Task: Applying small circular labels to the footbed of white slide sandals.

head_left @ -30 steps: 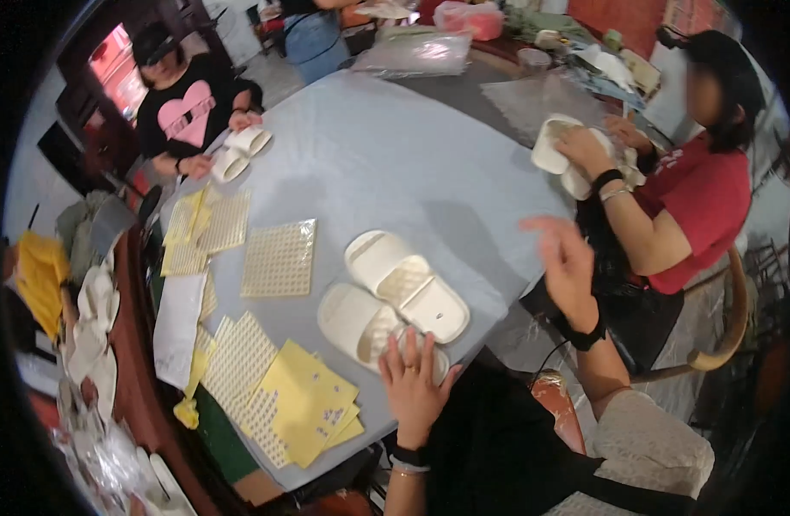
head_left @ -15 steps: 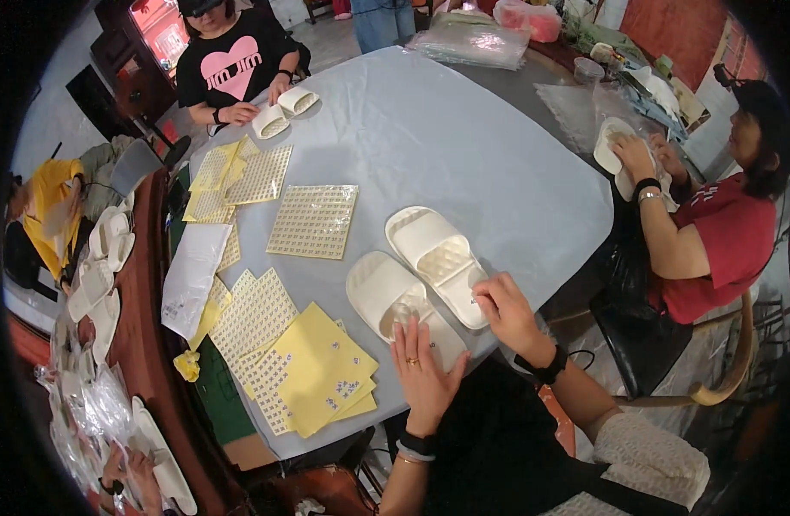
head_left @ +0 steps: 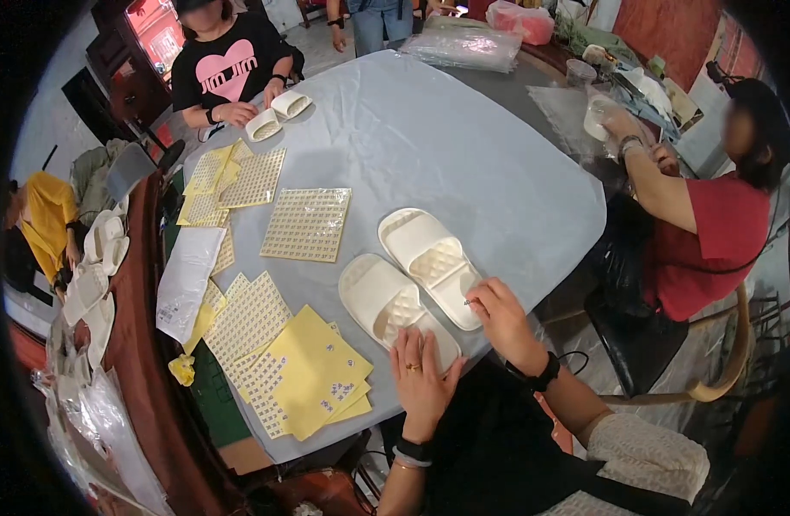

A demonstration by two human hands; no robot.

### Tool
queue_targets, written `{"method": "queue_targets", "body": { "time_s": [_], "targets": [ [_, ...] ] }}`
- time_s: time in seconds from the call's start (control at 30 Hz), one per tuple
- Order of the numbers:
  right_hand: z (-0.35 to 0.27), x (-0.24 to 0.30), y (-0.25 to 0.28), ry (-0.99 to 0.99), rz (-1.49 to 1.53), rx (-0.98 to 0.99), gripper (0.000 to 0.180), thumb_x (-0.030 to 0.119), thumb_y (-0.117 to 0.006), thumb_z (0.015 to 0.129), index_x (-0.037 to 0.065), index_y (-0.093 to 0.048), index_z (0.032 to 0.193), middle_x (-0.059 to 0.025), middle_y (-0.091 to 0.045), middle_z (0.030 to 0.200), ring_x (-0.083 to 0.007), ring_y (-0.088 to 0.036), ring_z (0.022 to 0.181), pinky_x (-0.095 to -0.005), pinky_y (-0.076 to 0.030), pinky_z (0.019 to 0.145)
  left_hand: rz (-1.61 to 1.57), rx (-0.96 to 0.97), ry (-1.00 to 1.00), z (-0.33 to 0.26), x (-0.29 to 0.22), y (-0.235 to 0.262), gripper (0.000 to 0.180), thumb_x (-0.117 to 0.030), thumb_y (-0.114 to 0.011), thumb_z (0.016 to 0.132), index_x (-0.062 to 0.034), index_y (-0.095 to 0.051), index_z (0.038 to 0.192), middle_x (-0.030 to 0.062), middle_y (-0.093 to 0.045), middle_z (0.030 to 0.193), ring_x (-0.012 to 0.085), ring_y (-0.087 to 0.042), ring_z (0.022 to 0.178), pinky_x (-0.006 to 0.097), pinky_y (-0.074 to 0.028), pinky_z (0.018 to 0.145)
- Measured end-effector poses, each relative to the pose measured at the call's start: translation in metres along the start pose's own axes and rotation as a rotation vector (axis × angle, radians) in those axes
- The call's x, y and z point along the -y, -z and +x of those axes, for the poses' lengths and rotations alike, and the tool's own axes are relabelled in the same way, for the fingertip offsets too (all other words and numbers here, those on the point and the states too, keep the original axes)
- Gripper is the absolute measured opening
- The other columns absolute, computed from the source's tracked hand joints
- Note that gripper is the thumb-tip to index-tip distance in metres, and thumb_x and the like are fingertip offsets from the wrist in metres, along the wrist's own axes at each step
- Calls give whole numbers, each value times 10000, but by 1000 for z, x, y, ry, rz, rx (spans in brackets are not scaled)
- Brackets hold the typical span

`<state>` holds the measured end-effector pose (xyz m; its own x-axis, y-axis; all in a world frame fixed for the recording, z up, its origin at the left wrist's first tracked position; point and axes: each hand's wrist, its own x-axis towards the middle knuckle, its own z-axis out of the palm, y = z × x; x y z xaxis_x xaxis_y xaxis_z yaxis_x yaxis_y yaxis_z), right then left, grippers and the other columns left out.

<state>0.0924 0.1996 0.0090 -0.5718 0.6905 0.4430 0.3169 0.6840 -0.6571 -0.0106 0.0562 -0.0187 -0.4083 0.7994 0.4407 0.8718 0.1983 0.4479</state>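
Two cream slippers lie side by side at the near edge of the table. On the heel of the left slipper rests my left hand, its fingers stretched out and lying flat, a ring on one of them. Over the heel of the right slipper is my right hand, thumb and fingertips pinched together. A small dark-printed sticker shows at those fingertips, partly hidden. Left of the slippers lie sheets of small printed stickers and a mostly peeled yellow backing sheet with a few stickers on it.
A wrapped stack of sticker sheets and a white plastic bag lie on the grey-covered table. Across it, a person in black handles another slipper pair. At right sits a person in red. More slippers line the far left.
My right hand's fingertips have closed in a pinch above the right slipper's heel; my left hand stays on the left one. The person in red has shifted their arms. Hands at lower left are gone.
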Motion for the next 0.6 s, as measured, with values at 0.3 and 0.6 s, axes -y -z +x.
{"method": "queue_targets", "body": {
  "time_s": [0.3,0.6],
  "targets": [
    [1,-2,3,-64,19,68,94,13,-578,812,30,-543,897,-134,-534,905,-333,-547,858,-392,-447,734,20,25,-5,0,0,0,628,-355,-776,714,-11,-537,1181,184,-469,1293,381,-400,1274,528,-319,1045],
    [12,-21,0,-104,-12,201,80,132,-505,874,54,-516,865,-124,-540,903,-307,-545,832,-398,-449,725,15,-8,-118,-5,6,-3,721,-283,-774,717,-5,-448,1297,232,-435,1321,437,-379,1260,533,-325,1033]
  ]
}}
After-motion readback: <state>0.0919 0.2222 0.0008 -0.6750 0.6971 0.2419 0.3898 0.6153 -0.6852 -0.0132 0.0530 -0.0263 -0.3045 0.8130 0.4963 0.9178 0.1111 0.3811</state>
